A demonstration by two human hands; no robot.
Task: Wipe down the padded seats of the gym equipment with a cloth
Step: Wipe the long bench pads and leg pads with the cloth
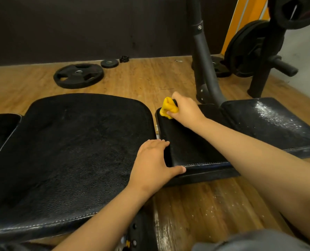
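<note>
Nearest, low in the middle of the frame, the left hand (153, 161) lies flat with fingers spread on the near corner of the narrow middle pad (192, 147), thumb hooked over its stitched front edge, holding nothing. It looks to be steadying the pad, which seems wise: the padding should give under pressure and may rock on its frame.

To the left, the big seat pad (69, 151) fills the lower left of the frame, its black grained cover worn and dull. That cover is likely tough and a little slick when damp, so firm flat strokes should suit it.

Further up, at centre, the right hand (184, 110) is closed around the yellow cloth (168, 107), which is bunched into a wad and pressed against the far end of the middle pad. The cloth looks soft and light, so a full-fist hold like this one keeps it from slipping.

On the right, another pad (270, 122) shows pale specks, probably still to be wiped.

Beyond, on the wooden floor (141, 77) at upper left, lies a weight plate (78, 75).
</note>
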